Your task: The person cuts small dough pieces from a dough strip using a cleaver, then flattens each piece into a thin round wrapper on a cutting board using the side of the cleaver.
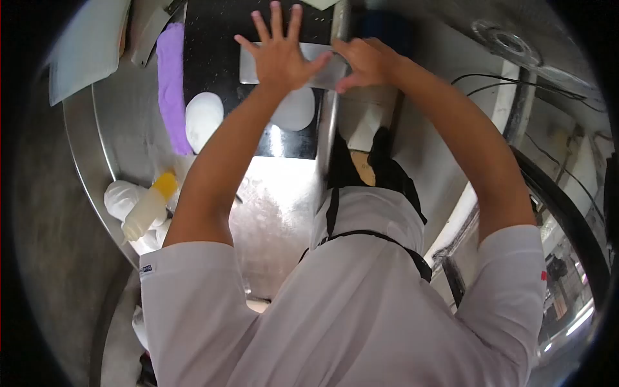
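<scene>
My left hand [281, 59] lies with fingers spread on the broad flat blade of a cleaver [314, 50]. Its palm covers the middle of the metal. My right hand [366, 62] is closed around the cleaver's right end, so the handle is hidden. Below the blade, a thin white round of dough [295, 111] rests on the black board [216, 48], partly behind my left forearm. Another white round [204, 120] sits farther left on the board's edge. Whether anything lies beneath the blade cannot be seen.
A folded purple cloth [171, 90] runs along the board's left side. A squeeze bottle with a yellow base [147, 208] leans among white bundles [122, 198] on the steel counter [277, 200]. A metal blade [150, 39] and translucent plastic sheets [87, 55] are at upper left.
</scene>
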